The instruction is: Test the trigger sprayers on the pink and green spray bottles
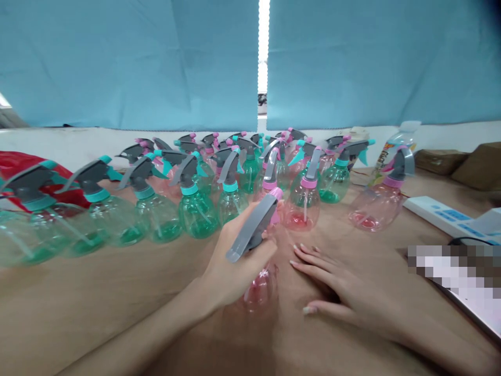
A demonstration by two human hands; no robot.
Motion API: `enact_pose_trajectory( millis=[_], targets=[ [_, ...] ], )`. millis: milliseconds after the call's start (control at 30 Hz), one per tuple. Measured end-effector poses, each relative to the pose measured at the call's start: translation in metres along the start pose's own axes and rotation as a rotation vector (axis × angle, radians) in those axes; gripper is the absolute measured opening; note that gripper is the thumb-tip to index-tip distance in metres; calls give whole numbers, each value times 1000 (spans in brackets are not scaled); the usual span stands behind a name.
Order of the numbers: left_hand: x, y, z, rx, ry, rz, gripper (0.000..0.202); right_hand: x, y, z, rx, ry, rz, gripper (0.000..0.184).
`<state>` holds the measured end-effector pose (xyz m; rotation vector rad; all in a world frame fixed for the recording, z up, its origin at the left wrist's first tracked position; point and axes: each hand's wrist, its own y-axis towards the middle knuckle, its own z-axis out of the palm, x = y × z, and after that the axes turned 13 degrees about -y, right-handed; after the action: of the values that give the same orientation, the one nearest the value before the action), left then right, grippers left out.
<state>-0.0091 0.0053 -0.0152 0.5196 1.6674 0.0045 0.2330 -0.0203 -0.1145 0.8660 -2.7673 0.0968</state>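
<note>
My left hand is wrapped round the neck of a pink spray bottle with a grey trigger head and pink nozzle. The bottle is close in front of me, its lower body showing beneath the hand; I cannot tell whether it touches the table. My right hand lies palm down on the brown tabletop, fingers stretched and holding nothing. Just beyond it is another pink spray bottle. A row of green spray bottles with turquoise collars runs off to the left.
More pink and green spray bottles are crowded behind. On the right are a single pink spray bottle, a labelled drink bottle, a white power strip and a blurred-out flat device. Red plastic lies at left, brown packages at far right.
</note>
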Motion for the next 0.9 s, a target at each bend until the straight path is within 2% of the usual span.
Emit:
enact_pose_trajectory(
  millis=[267, 400, 633, 900],
  targets=[
    [1, 0, 0, -2, 11, 22, 32, -6, -2, 7, -49, -5, -29, 71],
    [4, 0, 0, -8, 33, 23, 30, -5, -1, 5, -27, 2, -27, 72],
    [5, 0, 0, -7, 46, 35, 40, -2, 0, 0, -2, -4, -14, 73],
    [3, 0, 1, -2, 38, 15, 28, -4, -1, 3, -20, 7, -17, 72]
  ],
)
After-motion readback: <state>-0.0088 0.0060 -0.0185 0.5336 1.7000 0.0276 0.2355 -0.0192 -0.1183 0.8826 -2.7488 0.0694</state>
